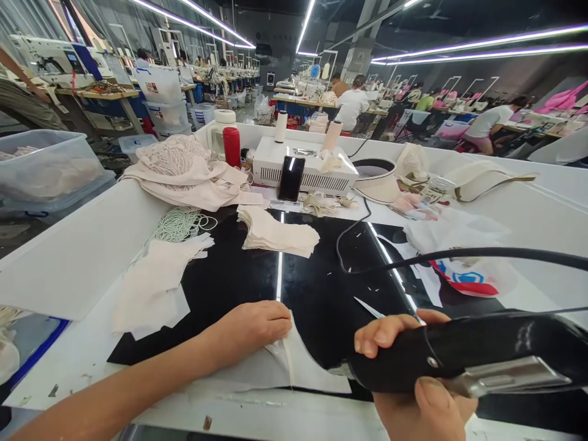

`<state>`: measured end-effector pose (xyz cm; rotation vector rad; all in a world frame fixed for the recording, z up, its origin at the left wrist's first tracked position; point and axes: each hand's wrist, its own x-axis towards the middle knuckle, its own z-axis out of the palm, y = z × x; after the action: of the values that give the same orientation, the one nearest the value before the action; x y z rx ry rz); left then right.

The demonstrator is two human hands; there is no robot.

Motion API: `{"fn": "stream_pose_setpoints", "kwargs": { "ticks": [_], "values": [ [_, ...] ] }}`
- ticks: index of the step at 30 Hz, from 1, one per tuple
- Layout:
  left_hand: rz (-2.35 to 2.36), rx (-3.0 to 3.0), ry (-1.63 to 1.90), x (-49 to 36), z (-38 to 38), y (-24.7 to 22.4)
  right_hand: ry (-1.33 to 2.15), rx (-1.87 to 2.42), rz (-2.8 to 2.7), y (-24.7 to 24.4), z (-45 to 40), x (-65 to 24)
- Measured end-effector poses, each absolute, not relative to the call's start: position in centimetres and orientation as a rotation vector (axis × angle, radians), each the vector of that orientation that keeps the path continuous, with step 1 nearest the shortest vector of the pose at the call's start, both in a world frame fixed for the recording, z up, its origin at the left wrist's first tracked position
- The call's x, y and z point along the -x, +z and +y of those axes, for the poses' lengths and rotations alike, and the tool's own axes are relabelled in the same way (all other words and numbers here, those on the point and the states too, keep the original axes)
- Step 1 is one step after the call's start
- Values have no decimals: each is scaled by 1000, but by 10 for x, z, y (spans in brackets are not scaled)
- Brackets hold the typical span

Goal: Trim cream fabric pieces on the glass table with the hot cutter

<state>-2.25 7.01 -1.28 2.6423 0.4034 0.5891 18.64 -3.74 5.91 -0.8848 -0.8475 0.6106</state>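
I see a black tool [399, 361] with a thick, rounded, glossy body and a bright metal lever along its side. My right hand [432, 407] is wrapped around it, thumb on the near side, the other fingers curled over the far side, so the grip is firm. Thin, smooth white cloth [307, 361] lies flat near the tabletop's front edge, just left of the tool, with a curved edge and a narrow cream strip [289, 352] running over it. The left hand [257, 327] is palm down on this cloth, fingers bent together; I can't make out whether they pinch it or only press. Its forearm slants in from the lower left.

Beyond lie a layered stack [278, 236] of soft cream pieces, some pale pieces [151, 282], a tangle of mint cord [179, 225] and a slim pointed blade [367, 307]. A shiny black sheet [220, 269] covers the middle of the white tabletop [92, 373]. At the back, a phone [291, 177] leans against a slotted white box [271, 162], beside a crumpled lacy heap [188, 168]. Behind, I see a long workshop with strip lights [305, 24], sewing machines and seated people.
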Motion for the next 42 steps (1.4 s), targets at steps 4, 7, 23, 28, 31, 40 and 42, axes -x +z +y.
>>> {"fn": "stream_pose_setpoints", "kwargs": {
  "ticks": [4, 7, 23, 28, 31, 40, 42],
  "values": [
    [426, -2595, 547, 23, 68, -7, 589, 806, -839, 65, -12, -177],
    [442, -2601, 572, 23, 66, -6, 602, 767, -833, 62, 6, -169],
    [449, -2691, 565, 24, 62, -2, 608, 794, -850, 49, 27, -155],
    [444, -2690, 546, 25, 63, -4, 597, 801, -868, 47, 27, -153],
    [448, -2681, 526, 25, 63, -5, 618, 791, -871, 47, 24, -153],
    [438, -2623, 522, 25, 63, -3, 607, 791, -846, 52, 13, -155],
    [434, -2627, 515, 25, 63, -4, 609, 766, -853, 51, 13, -154]
  ]
}}
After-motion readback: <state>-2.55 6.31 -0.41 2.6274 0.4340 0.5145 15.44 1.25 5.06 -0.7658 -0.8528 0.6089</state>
